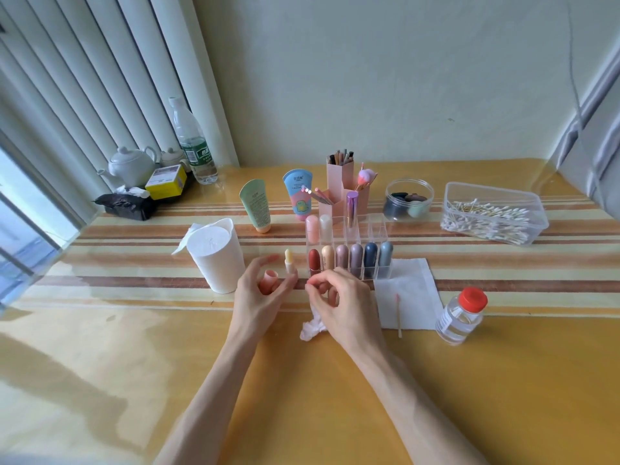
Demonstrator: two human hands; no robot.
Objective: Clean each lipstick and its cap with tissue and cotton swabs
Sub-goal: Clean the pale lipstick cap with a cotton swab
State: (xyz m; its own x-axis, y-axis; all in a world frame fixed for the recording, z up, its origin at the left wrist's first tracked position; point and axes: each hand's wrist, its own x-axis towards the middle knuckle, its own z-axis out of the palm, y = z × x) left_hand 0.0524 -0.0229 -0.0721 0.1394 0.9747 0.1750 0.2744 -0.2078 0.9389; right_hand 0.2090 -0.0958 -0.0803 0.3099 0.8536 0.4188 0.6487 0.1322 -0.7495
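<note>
My left hand (265,293) holds a pink lipstick cap (268,278) between its fingers, open end up. Just beyond that hand an uncapped pale yellow lipstick (289,262) stands upright; whether the fingers touch it I cannot tell. My right hand (339,300) is curled close beside the left, with a crumpled white tissue (312,327) hanging out under its palm. A clear organizer (379,229) behind both hands holds several capped lipsticks (349,260) in a row.
A flat tissue (412,286) with a used cotton swab (398,315) lies right of my hands, next to a red-capped clear bottle (461,317). A swab box (493,213) sits far right. A white tissue-roll holder (218,256) stands left. Tubes, brush holders and a jar line the back.
</note>
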